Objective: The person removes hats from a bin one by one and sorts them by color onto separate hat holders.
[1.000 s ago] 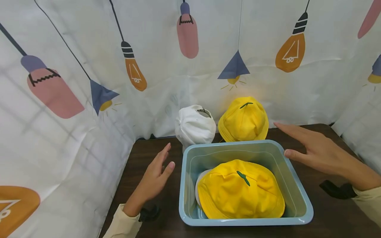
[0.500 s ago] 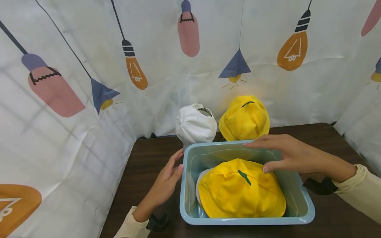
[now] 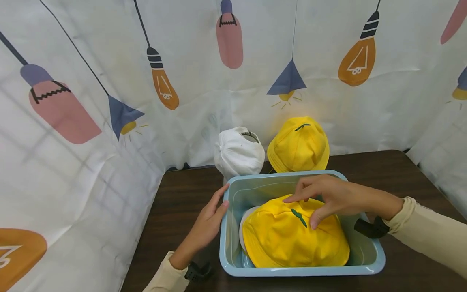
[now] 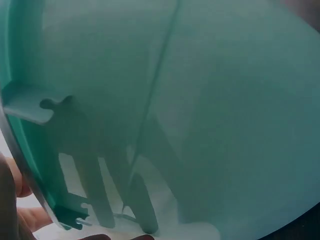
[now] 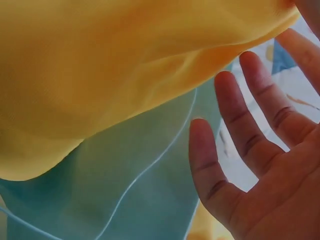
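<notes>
A light blue plastic bin [image 3: 306, 271] stands on the table, holding a yellow bucket hat [image 3: 284, 239] with a green sprout on its crown. The rim of a white item [image 3: 243, 223] peeks out at the hat's left. My right hand [image 3: 330, 198] is over the hat, thumb and forefinger spread on either side of the crown near the sprout. In the right wrist view its fingers [image 5: 235, 110] look extended beside the yellow cloth. Fairly straight fingers of my left hand [image 3: 206, 225] touch the bin's left rim; the left wrist view is mostly the bin's wall [image 4: 225, 110].
Behind the bin, a white cap [image 3: 238, 154] and a second yellow bucket hat [image 3: 300, 146] stand at the back of the dark wooden table [image 3: 182, 198]. A white curtain [image 3: 197, 81] printed with lamps hangs behind and beside the table.
My right hand has come from the bin's right side inward and down over the yellow hat. My left hand has moved right until it touches the bin's rim.
</notes>
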The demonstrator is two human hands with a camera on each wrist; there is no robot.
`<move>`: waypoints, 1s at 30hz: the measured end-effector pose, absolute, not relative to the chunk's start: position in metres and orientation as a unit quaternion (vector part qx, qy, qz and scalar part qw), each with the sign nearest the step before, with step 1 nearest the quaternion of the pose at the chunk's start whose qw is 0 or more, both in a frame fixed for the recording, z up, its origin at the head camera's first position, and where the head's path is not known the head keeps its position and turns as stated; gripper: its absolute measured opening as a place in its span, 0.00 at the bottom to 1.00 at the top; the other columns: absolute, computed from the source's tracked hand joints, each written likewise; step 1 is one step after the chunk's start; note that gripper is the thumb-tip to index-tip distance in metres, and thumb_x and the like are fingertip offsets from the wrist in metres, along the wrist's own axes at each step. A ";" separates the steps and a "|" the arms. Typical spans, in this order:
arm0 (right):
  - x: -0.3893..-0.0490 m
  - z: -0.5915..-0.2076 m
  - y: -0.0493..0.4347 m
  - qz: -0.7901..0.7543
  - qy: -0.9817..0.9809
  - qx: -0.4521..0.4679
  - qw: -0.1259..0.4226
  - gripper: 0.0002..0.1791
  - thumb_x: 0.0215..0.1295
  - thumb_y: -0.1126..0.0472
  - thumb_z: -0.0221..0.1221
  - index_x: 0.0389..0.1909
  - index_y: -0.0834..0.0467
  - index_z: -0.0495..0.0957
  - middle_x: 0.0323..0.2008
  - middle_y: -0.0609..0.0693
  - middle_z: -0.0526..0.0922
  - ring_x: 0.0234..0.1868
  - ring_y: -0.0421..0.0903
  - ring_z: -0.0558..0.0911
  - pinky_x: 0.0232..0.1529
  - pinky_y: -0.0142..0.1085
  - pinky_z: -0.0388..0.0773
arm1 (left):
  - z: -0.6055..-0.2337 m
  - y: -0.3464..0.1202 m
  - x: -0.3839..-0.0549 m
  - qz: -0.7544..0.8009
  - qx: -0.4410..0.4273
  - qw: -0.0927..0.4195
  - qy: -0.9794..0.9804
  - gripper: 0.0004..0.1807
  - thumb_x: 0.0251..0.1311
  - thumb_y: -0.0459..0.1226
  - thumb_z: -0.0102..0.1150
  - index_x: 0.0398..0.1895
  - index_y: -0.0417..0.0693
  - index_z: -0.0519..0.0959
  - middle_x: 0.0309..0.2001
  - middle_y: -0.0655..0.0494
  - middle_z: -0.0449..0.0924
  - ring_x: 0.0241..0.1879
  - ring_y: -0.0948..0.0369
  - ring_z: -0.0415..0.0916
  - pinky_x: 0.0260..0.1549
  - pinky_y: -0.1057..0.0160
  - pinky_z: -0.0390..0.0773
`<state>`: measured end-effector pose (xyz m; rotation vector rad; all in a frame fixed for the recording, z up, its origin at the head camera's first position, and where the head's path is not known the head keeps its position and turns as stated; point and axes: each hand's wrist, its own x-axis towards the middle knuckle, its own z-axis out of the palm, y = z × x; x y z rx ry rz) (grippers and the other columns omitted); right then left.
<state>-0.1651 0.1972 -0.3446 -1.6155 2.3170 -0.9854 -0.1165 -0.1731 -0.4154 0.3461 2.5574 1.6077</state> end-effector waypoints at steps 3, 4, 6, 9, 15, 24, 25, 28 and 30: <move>-0.166 -0.346 0.196 -0.331 0.771 -0.540 0.072 0.33 0.51 0.49 0.73 0.62 0.47 0.82 0.39 0.40 0.79 0.36 0.35 0.74 0.35 0.25 0.72 | -0.418 -0.172 -0.117 0.525 0.113 0.052 0.842 0.28 0.81 0.49 0.42 0.80 0.68 0.56 0.80 0.55 0.57 0.72 0.49 0.66 0.69 0.37 0.67; -0.166 -0.347 0.195 -0.334 0.769 -0.541 0.071 0.32 0.51 0.49 0.73 0.61 0.47 0.83 0.38 0.41 0.79 0.35 0.35 0.74 0.33 0.26 0.72 | -0.419 -0.172 -0.117 0.526 0.115 0.052 0.841 0.28 0.81 0.49 0.42 0.80 0.68 0.55 0.80 0.55 0.57 0.72 0.49 0.66 0.69 0.37 0.67; -0.166 -0.349 0.194 -0.340 0.766 -0.540 0.073 0.30 0.53 0.50 0.73 0.60 0.46 0.84 0.37 0.41 0.79 0.33 0.38 0.74 0.31 0.28 0.72 | -0.420 -0.171 -0.117 0.528 0.119 0.051 0.839 0.28 0.81 0.49 0.42 0.81 0.69 0.54 0.80 0.54 0.57 0.72 0.49 0.66 0.68 0.38 0.69; -0.168 -0.352 0.193 -0.351 0.764 -0.535 0.081 0.27 0.55 0.52 0.72 0.59 0.45 0.84 0.35 0.41 0.78 0.31 0.40 0.74 0.28 0.30 0.72 | -0.421 -0.172 -0.117 0.537 0.124 0.059 0.832 0.29 0.81 0.49 0.40 0.81 0.70 0.51 0.81 0.54 0.55 0.71 0.48 0.68 0.65 0.39 0.73; -0.169 -0.359 0.191 -0.382 0.759 -0.519 0.091 0.23 0.55 0.51 0.71 0.55 0.46 0.87 0.34 0.40 0.78 0.27 0.41 0.71 0.25 0.28 0.68 | -0.425 -0.172 -0.117 0.559 0.138 0.077 0.814 0.30 0.82 0.49 0.38 0.82 0.69 0.47 0.82 0.54 0.52 0.72 0.46 0.66 0.65 0.40 0.73; -0.169 -0.360 0.189 -0.410 0.764 -0.487 0.105 0.18 0.55 0.54 0.72 0.47 0.55 0.90 0.35 0.44 0.81 0.30 0.37 0.74 0.25 0.29 0.71 | -0.424 -0.172 -0.117 0.567 0.138 0.085 0.807 0.29 0.82 0.49 0.39 0.81 0.73 0.48 0.81 0.58 0.52 0.72 0.49 0.67 0.65 0.41 0.73; -0.169 -0.361 0.189 -0.414 0.764 -0.483 0.108 0.18 0.55 0.55 0.72 0.47 0.55 0.90 0.35 0.44 0.82 0.30 0.37 0.74 0.25 0.28 0.72 | -0.424 -0.172 -0.117 0.567 0.139 0.086 0.807 0.29 0.82 0.49 0.39 0.81 0.73 0.48 0.81 0.59 0.52 0.72 0.49 0.67 0.65 0.41 0.73; -0.170 -0.362 0.188 -0.429 0.762 -0.471 0.116 0.16 0.56 0.56 0.72 0.46 0.56 0.90 0.35 0.45 0.82 0.31 0.37 0.76 0.25 0.29 0.74 | -0.424 -0.173 -0.117 0.565 0.146 0.085 0.807 0.30 0.82 0.48 0.38 0.82 0.71 0.47 0.82 0.56 0.50 0.73 0.47 0.66 0.65 0.40 0.72; -0.171 -0.364 0.188 -0.441 0.760 -0.462 0.121 0.15 0.57 0.57 0.72 0.45 0.57 0.91 0.34 0.46 0.82 0.30 0.37 0.76 0.25 0.29 0.74 | -0.425 -0.173 -0.117 0.564 0.150 0.087 0.807 0.30 0.82 0.47 0.38 0.82 0.69 0.46 0.82 0.54 0.50 0.73 0.46 0.65 0.65 0.39 0.72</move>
